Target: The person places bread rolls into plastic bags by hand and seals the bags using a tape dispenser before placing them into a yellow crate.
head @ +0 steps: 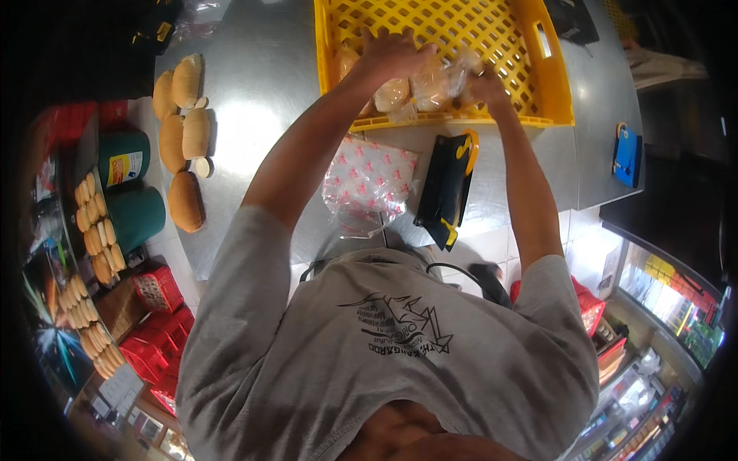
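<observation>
Both my hands are inside a yellow plastic crate (450, 121) on a steel table. My left hand (395, 55) has its fingers spread over bagged bread (392, 95) in the crate's near left part. My right hand (487, 83) is at the side of a clear plastic bag of bread (432, 86); its fingers are curled by the bag, and the exact grip is unclear. Before the crate lie a stack of clear bags with a red print (369, 178) and a black tool with a yellow handle (447, 184).
Bread loaves (184, 204), some cut, lie on the steel table (248, 150) at the left. A blue tool (627, 155) lies near the right edge. Trays of rolls (98, 230), green bins (135, 216) and red crates (158, 346) stand at the lower left.
</observation>
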The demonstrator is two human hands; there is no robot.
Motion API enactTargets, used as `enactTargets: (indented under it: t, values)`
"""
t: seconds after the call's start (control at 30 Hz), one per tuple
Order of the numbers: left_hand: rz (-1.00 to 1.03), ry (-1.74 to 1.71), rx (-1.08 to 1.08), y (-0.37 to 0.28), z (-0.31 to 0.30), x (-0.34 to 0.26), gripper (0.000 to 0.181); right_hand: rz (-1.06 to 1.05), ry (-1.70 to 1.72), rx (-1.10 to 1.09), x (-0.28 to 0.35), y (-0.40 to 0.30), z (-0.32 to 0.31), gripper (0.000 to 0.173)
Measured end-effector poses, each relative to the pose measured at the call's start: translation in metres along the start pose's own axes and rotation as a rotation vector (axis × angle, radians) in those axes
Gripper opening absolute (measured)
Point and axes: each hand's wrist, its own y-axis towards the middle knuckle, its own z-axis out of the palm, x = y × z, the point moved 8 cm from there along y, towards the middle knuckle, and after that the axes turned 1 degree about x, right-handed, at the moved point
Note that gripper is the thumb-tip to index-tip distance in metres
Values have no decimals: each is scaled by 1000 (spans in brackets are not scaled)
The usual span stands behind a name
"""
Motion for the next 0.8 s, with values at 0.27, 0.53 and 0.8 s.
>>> enactTargets:
  t: [0.27, 0.53, 0.8]
  values:
    - [100, -81, 411, 62, 87, 13, 75, 86, 27, 119, 25, -18, 36, 85]
    - [20, -105, 178, 64, 72, 31, 63, -361, -822, 285, 7, 13, 88, 79]
    - [382, -930, 656, -220, -30, -11, 19, -151, -146, -173, 55, -63, -11, 86]
